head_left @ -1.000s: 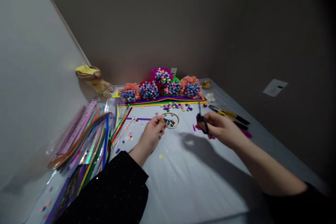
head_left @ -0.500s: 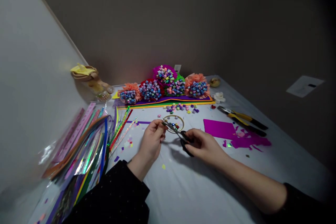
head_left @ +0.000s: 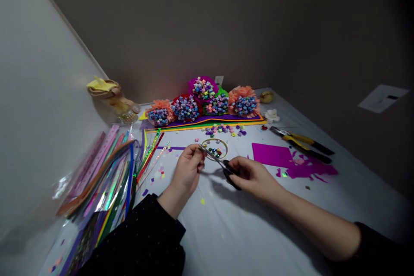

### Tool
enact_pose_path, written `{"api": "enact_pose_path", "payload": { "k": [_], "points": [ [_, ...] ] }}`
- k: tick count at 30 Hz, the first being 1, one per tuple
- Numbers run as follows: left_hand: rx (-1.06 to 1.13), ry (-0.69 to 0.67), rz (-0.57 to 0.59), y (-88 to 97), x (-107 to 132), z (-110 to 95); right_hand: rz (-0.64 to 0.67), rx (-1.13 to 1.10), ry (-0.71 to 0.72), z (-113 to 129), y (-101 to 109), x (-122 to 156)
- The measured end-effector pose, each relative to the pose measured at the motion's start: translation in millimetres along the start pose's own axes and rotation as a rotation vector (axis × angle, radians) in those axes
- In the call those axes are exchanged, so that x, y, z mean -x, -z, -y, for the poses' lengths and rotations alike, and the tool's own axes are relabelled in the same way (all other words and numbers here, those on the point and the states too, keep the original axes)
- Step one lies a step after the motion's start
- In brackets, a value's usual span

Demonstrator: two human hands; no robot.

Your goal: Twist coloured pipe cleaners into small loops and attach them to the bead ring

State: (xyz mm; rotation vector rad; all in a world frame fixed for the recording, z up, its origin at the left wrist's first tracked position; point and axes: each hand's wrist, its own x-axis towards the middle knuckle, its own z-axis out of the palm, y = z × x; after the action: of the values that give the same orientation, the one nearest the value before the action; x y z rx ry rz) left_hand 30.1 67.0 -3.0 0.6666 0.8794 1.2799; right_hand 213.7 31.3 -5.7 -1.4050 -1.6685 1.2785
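My right hand (head_left: 257,177) has its fingers through the black handles of a pair of scissors (head_left: 231,175). The blades point left, and their tips reach the fingertips of my left hand (head_left: 186,168). Thumb and forefinger of the left hand are pinched together; whatever they hold is too small and dark to name. Just beyond the blades lies a yellowish ring (head_left: 227,148) with several small shiny folded stars (head_left: 217,152) inside it. Behind that ring, a loose row of pastel paper stars (head_left: 223,129) is scattered on the white cloth.
Bundles of coloured paper strips (head_left: 111,185) in clear plastic lie at left. Star-filled paper flowers (head_left: 186,108) stand along the back on coloured sheets. To the right are a magenta sheet (head_left: 271,154), torn magenta scraps (head_left: 312,170) and yellow-black pliers (head_left: 302,143). A woven holder (head_left: 113,97) stands far left.
The scissor blades look closer together than before, with their tips still by my left fingertips. The view has shifted slightly; both hands stay in nearly the same place over the cloth.
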Motion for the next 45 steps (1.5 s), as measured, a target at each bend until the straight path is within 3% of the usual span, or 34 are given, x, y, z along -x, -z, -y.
{"api": "enact_pose_path", "payload": {
  "k": [23, 25, 27, 30, 34, 36, 39, 42, 45],
  "points": [
    [-0.036, 0.004, 0.033, 0.4, 1.7, -0.8, 0.024, -0.035, 0.024, 4.2, 3.1, 1.9],
    [-0.034, 0.0, 0.05, 0.4, 1.9, -1.1, -0.042, 0.013, 0.046, 4.9, 10.5, 0.5],
    [-0.024, -0.002, 0.072, 0.7, 2.0, -1.0, -0.19, 0.148, 0.072, 4.4, 24.4, -1.9],
    [-0.017, 0.01, 0.097, 1.1, 2.6, -0.7, -0.411, 0.538, 0.096, 0.3, 52.0, -6.1],
    [-0.011, 0.025, 0.086, 0.3, 3.4, -1.5, -0.442, 0.917, 0.033, -5.2, 76.8, -8.1],
    [-0.005, 0.022, 0.068, -0.4, 3.2, -2.8, -0.479, 0.94, 0.072, -4.7, 77.3, -7.3],
    [-0.002, 0.02, 0.065, -0.5, 3.2, -4.9, -0.467, 0.79, 0.23, -1.5, 65.0, -4.7],
    [-0.016, 0.066, 0.177, 0.8, 6.3, -5.9, -0.308, 0.579, 0.363, -0.4, 45.2, -2.7],
    [-0.087, 0.182, 0.442, 2.0, 13.1, -5.0, -0.186, 0.475, 0.372, -0.3, 27.7, -6.3]
  ]
}}
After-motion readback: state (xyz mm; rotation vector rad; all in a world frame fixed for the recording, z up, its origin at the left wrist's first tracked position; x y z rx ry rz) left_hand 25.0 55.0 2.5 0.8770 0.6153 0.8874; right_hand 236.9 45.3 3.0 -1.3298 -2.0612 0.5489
